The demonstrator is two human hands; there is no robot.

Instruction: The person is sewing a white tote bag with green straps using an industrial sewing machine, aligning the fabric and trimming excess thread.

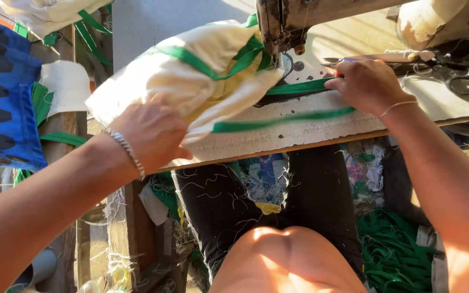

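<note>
A sewing machine (pixel 299 21) is standing at the far edge of the worktop (pixel 278 135). A bundle of cloth (pixel 191 81) is lying on the worktop's left part, reaching under the machine head. The left hand (pixel 150 133) is resting on the bundle's near side, at the worktop's near edge. The right hand (pixel 367 84) is pressing on a strip of tape (pixel 299 88) right of the needle. Scissors (pixel 457 76) are lying near the far right corner, behind that hand. A heap of tape (pixel 394 252) is lying below the worktop, to the right.
</note>
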